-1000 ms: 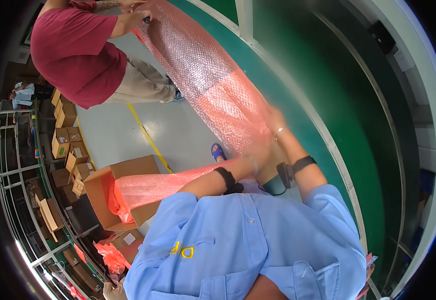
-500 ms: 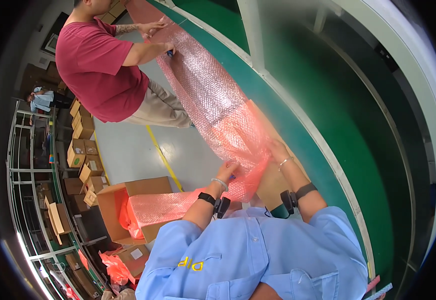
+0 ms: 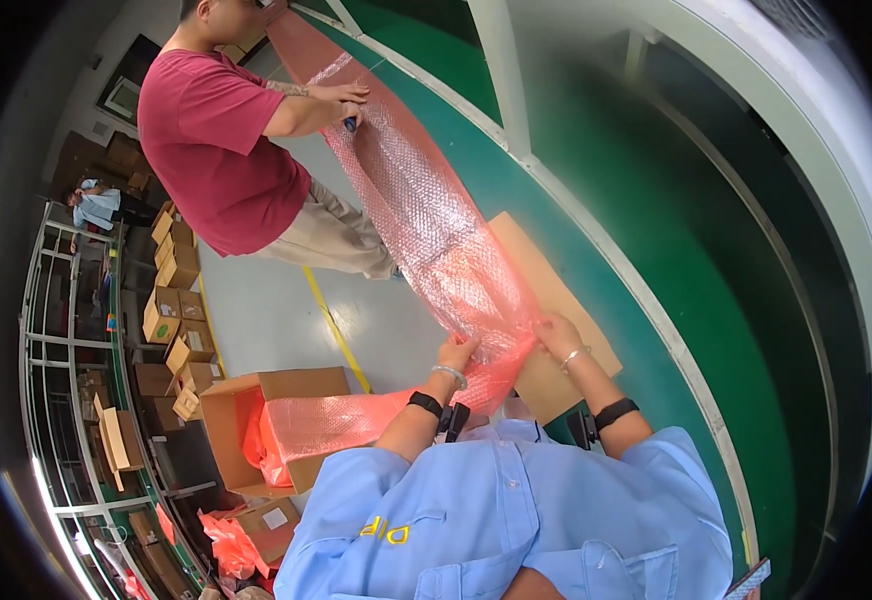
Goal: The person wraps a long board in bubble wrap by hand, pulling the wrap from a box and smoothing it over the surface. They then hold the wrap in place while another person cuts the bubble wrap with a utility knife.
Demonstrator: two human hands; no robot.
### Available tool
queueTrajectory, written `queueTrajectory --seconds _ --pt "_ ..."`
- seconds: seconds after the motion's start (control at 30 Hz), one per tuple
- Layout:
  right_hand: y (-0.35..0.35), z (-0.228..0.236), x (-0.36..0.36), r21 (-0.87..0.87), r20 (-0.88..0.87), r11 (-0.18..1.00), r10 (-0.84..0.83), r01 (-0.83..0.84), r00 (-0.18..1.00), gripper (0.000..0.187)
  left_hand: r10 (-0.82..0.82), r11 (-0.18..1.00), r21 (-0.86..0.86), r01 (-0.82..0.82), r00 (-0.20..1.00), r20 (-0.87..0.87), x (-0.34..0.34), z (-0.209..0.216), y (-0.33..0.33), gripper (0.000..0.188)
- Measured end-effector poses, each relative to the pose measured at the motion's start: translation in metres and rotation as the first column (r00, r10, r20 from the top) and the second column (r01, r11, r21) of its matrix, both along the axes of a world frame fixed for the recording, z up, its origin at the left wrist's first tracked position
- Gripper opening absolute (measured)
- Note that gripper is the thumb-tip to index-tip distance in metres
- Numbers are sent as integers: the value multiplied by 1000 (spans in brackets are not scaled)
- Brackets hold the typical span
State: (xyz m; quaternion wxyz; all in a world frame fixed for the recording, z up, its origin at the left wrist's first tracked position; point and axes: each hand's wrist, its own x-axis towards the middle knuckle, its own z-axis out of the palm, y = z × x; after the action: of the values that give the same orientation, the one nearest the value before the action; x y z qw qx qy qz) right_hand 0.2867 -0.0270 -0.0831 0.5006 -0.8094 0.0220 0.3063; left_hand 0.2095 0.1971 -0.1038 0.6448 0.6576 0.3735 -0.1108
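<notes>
Pink bubble wrap (image 3: 426, 215) is spread along a green table (image 3: 456, 130), its near stretch pinched between the closed fingers of the right hand (image 3: 558, 338), apparently to keep it in check. The left hand (image 3: 456, 352) is curled at the opposite edge; whether it is gripped cannot be told. A trailing length is draped into a cardboard box (image 3: 306, 385), seemingly kept off the floor.

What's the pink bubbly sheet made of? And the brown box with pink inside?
The bubble wrap looks like thin, shiny plastic: its tiny bumps glint. The box seems to be dull brown cardboard, going by its stiff, flat sides.
</notes>
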Motion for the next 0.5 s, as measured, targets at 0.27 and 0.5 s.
queueTrajectory --seconds 0.27,0.5 --pt "0 21 -4 468 -670 503 -333 726 663 19 61 997 50 -59 998 -28 -14 22 5 17" --pt "11 -20 2 500 -560 330 -582 801 590 23 49 998 -27 -48 998 39 -17 23 5 14"
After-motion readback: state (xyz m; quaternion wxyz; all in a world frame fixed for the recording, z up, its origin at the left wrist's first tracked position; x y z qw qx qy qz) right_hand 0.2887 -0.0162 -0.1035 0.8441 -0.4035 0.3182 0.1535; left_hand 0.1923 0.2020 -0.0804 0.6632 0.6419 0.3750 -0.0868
